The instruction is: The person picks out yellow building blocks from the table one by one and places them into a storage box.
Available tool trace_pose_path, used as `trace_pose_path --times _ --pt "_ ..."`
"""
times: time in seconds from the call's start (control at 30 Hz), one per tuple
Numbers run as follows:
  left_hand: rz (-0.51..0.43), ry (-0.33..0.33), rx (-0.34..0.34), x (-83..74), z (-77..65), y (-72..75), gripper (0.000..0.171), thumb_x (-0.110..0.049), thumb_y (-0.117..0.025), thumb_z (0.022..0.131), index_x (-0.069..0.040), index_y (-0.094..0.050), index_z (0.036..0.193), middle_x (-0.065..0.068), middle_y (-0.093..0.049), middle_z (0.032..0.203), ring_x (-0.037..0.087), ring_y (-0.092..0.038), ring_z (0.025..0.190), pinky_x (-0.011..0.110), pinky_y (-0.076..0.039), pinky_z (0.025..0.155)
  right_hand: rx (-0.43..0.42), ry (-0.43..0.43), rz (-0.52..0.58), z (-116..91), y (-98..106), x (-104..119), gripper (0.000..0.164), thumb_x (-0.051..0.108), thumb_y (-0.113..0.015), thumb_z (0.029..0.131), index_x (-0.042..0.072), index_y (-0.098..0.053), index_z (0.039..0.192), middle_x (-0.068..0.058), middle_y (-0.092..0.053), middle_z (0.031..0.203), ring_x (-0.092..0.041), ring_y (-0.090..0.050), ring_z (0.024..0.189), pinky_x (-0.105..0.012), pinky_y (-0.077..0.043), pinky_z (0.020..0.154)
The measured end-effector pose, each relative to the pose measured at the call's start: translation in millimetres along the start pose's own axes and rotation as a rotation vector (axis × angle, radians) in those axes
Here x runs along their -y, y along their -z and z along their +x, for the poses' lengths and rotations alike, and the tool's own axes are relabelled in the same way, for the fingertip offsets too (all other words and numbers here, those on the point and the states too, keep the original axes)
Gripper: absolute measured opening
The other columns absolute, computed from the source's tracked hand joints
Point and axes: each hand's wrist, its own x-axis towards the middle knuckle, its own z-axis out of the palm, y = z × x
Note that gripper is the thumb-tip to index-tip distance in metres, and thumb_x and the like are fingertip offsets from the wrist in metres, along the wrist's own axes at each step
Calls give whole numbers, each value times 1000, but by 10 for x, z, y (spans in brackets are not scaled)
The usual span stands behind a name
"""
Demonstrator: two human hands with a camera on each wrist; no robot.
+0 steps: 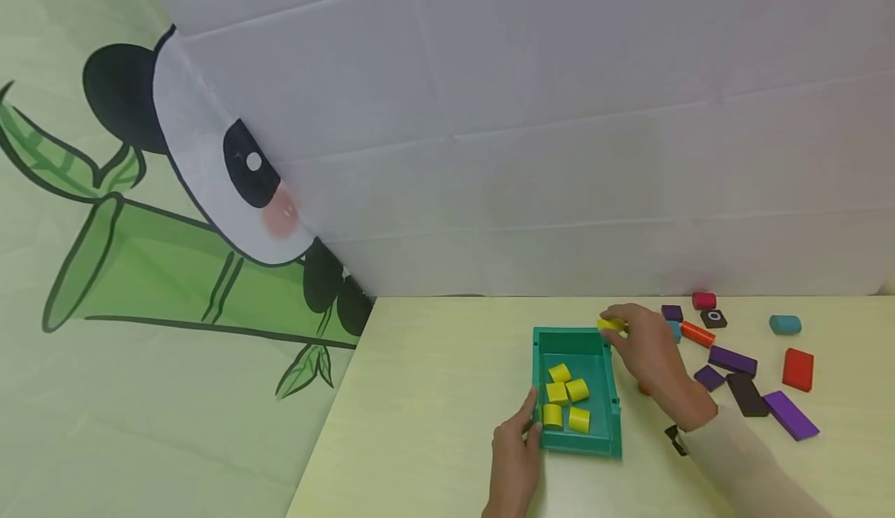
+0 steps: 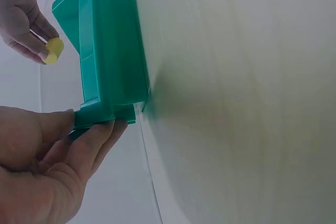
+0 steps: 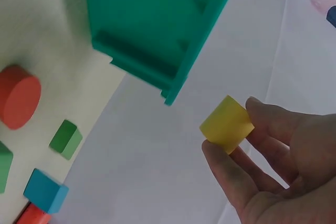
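A teal plastic bin rests on the table, with several yellow blocks inside, most of them cylinders. My left hand grips its left wall near the front corner; in the left wrist view, thumb and fingers pinch the rim from both sides. Held above the bin's far right corner is a yellow cylinder block, between the thumb and fingertips of my right hand. That block is raised over rim height in the left wrist view.
Scattered over the table's right side lie purple bars, a dark bar, a red block, a blue cylinder and an orange bar. Green pieces show in the right wrist view. A white cloth hangs behind the table.
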Motion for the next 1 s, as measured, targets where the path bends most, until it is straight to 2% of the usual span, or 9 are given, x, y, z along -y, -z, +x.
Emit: trace_pose_path --times 0.2,0.5,0.8,1.0 --pt "-5 3 0 -1 -4 -8 53 -3 -56 88 -29 -42 133 -8 -44 131 9 -41 113 35 -44 93 -3 51 4 -83 -66 135 27 10 -68 81 8 -62 107 -14 -60 111 -32 -52 102 -52 -51 80" --pt "5 -6 -2 -2 10 -30 53 -3 -56 89 -28 -42 133 -6 -44 131 9 -41 114 35 -44 93 17 47 21 -155 -163 236 27 12 -70 80 9 -64 106 -12 -60 113 -31 -51 106 -54 -45 89" --pt "-13 -47 -3 20 15 -34 53 -2 -56 89 -26 -42 133 -5 -44 131 10 -42 113 34 -45 91 6 55 50 -236 -279 275 27 8 -72 77 7 -64 103 -11 -62 107 -30 -53 101 -52 -48 85" --pt "-10 -51 -6 34 20 -46 53 -2 -56 88 -26 -42 133 -6 -44 131 9 -43 112 33 -46 90 8 73 42 -267 -382 264 26 8 -72 77 6 -65 101 -10 -63 104 -29 -54 100 -51 -49 84"
